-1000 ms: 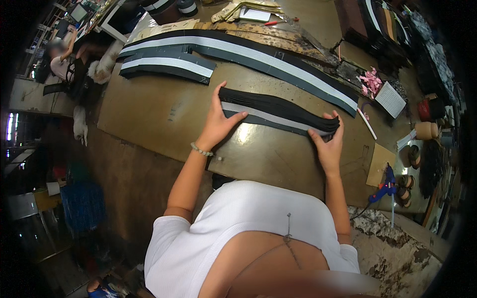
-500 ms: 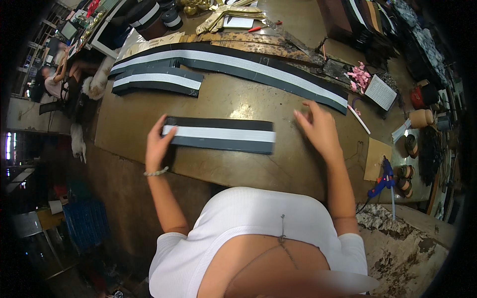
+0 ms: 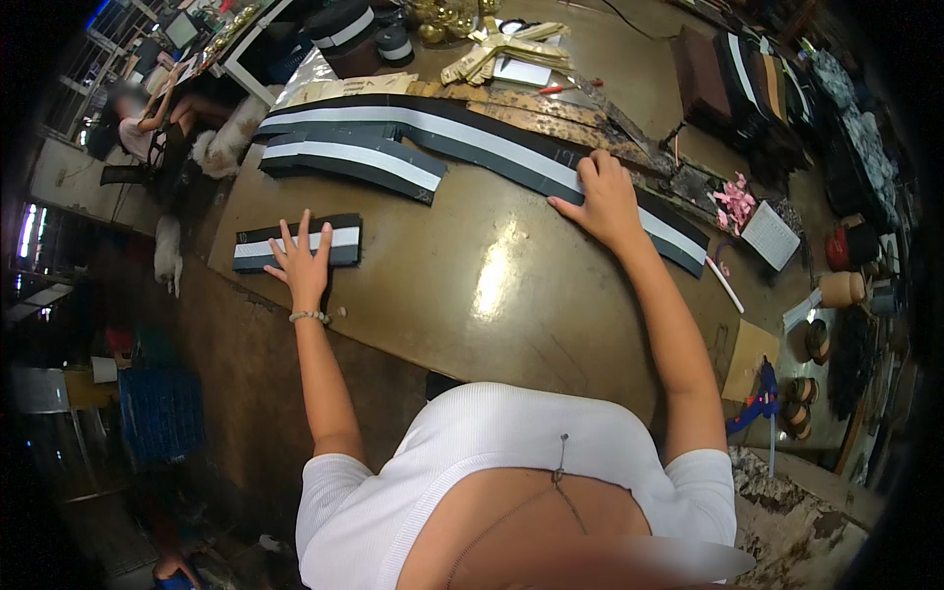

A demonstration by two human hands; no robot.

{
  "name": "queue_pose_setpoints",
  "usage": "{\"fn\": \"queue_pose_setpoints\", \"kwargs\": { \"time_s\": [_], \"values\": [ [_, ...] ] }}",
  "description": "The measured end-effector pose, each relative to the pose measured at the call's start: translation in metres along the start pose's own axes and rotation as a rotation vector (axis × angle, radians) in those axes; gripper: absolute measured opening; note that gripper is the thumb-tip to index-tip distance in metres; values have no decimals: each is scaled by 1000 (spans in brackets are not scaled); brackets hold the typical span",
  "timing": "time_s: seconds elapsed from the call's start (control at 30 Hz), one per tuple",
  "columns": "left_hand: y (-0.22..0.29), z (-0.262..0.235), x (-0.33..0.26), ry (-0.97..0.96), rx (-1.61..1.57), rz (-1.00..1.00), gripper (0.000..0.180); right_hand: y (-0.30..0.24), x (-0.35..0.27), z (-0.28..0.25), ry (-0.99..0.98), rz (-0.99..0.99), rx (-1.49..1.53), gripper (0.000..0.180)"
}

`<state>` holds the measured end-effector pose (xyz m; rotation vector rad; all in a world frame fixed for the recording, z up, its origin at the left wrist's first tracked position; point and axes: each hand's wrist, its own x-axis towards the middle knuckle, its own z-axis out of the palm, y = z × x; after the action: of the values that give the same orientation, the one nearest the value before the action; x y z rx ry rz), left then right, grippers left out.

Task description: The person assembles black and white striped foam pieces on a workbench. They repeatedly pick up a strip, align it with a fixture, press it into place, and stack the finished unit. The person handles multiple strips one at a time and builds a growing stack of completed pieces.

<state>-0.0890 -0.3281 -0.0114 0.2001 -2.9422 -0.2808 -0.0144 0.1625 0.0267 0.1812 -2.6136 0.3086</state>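
Observation:
My left hand (image 3: 305, 264) lies with fingers spread across a short striped strip (image 3: 344, 236), black, white and dark grey, at the left of the table. Farther right, my right hand (image 3: 612, 202) grips a long strip (image 3: 472, 147) with the same stripes, fingers at its far edge and thumb at its near edge. This long strip runs slantwise over the table, and part of it is hidden under the hand. Between the two, another striped piece (image 3: 364, 165) rests against the long strip's left part.
The brown table (image 3: 462, 334) carries gold-coloured strips (image 3: 501, 49), pink scraps (image 3: 734, 202), a white sheet (image 3: 770, 236) and a white pen (image 3: 726, 285). A blue glue gun (image 3: 762, 393) stands at the right edge. Dark rolls (image 3: 344, 29) sit far left, near a seated person (image 3: 147, 118).
The short strip under my left hand has moved left and looks shorter in view. My right hand has moved from above the bare table onto the long strip. The view has shifted a little.

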Motion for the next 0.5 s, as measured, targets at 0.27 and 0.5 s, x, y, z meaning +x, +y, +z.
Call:
{"fn": "queue_pose_setpoints", "kwargs": {
  "time_s": [0.27, 0.5],
  "values": [
    [120, -41, -13, 317, -278, 545, 63, -31, 9, -51, -190, -119, -273, 63],
    [316, -30, -13, 478, -686, 1299, 62, -71, 33, -132, -172, -204, -326, 53]
  ]
}}
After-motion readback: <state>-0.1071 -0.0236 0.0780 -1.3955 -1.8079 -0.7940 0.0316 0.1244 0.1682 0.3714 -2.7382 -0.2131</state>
